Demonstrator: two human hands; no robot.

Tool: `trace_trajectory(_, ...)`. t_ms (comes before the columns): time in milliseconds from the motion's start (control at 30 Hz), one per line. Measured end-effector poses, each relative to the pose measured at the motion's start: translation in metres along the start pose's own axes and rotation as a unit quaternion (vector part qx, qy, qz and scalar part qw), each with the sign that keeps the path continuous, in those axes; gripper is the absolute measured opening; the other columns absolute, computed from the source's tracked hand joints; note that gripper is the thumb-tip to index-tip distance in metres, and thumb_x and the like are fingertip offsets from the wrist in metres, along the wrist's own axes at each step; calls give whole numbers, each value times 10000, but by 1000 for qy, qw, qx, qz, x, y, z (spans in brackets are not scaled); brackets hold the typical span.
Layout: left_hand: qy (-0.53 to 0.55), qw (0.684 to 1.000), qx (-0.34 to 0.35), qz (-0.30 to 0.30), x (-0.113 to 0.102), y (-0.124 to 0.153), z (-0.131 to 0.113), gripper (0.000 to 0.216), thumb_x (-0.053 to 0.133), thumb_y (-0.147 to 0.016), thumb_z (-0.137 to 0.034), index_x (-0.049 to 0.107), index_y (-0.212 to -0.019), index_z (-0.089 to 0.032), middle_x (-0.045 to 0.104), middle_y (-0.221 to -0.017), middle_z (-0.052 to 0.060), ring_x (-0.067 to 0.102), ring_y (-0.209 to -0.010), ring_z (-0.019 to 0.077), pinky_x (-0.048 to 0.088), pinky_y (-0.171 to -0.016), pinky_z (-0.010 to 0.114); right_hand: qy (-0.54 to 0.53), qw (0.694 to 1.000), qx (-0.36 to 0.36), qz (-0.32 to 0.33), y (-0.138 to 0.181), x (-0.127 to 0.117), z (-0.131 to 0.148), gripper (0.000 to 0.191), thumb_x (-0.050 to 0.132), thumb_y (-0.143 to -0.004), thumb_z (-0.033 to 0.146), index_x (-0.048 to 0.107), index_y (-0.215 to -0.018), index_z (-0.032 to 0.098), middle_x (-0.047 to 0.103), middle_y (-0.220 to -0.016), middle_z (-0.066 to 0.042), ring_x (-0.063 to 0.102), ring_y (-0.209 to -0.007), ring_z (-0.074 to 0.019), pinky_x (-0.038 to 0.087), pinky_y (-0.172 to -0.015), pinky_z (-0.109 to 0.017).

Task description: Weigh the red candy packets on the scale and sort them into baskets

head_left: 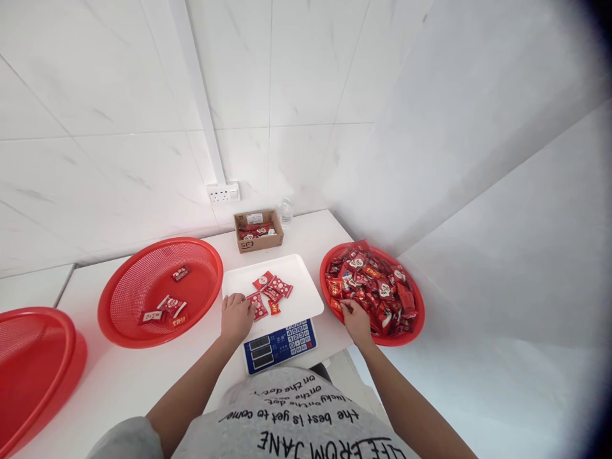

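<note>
My left hand [238,315] rests at the left edge of the scale's white tray [306,287], fingers loosely bent and slightly apart, beside a red dotted snack packet [259,306]. Several small red packets lie in a loose group on the tray, with a little orange-red one [274,308] nearest me. My right hand [357,322] is at the near left rim of a red basket [421,322] heaped with red packets. Its thumb and fingers close on an orange-red packet [336,305] there. The scale's blue keypad panel [281,344] faces me.
A red mesh basket [115,296] with several packets stands left of the scale. Another red basket [76,357] is at the far left. Behind the scale are a cardboard box [262,243] of packets and a clear container [286,210], near the tiled wall. The table's right edge runs beneath the full basket.
</note>
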State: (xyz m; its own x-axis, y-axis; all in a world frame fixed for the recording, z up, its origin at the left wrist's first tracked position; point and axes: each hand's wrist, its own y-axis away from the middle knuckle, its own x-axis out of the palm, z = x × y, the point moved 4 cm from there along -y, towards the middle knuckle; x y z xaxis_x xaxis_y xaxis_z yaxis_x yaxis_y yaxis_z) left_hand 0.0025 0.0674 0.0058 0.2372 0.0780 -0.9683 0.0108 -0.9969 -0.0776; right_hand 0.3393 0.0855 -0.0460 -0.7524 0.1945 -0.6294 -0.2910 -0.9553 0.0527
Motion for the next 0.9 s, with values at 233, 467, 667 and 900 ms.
trace_trajectory(233, 13, 997, -55, 59, 2, -7, -8, 410, 319, -866, -337, 681, -728, -202, 653, -860, 85, 540, -929, 246, 366, -827, 406, 5, 1000, 0, -4, 1, -1, 2, 312, 438, -711, 395, 630, -834, 182, 673, -867, -68, 598, -810, -213, 437, -762, -342)
trace_trajectory(467, 23, 992, -75, 102, 6, -10, -10, 458, 293, -863, -360, 678, -681, -193, 679, -801, 88, 577, -858, 248, 390, -761, 395, 4, 1000, 0, -2, 1, 0, 2, 313, 431, -716, 395, 623, -838, 180, 670, -877, -75, 597, -817, -215, 437, -774, -347)
trace_trajectory(667, 28, 990, -75, 117, 5, -5, -11, 446, 294, -859, -344, 666, -663, -196, 684, -819, 82, 585, -871, 240, 386, -763, 381, 10, 1000, -10, -7, 0, 0, 1, 317, 427, -710, 395, 626, -828, 179, 672, -868, -79, 597, -810, -218, 437, -761, -348)
trace_trajectory(900, 32, 990, -55, 126, 6, -2, -14, 397, 331, -850, -334, 625, -622, -198, 677, -765, 63, 578, -837, 233, 385, -739, 370, 7, 1000, -5, -1, 0, 0, 0, 314, 433, -718, 398, 623, -838, 179, 671, -879, -78, 597, -820, -219, 437, -776, -353)
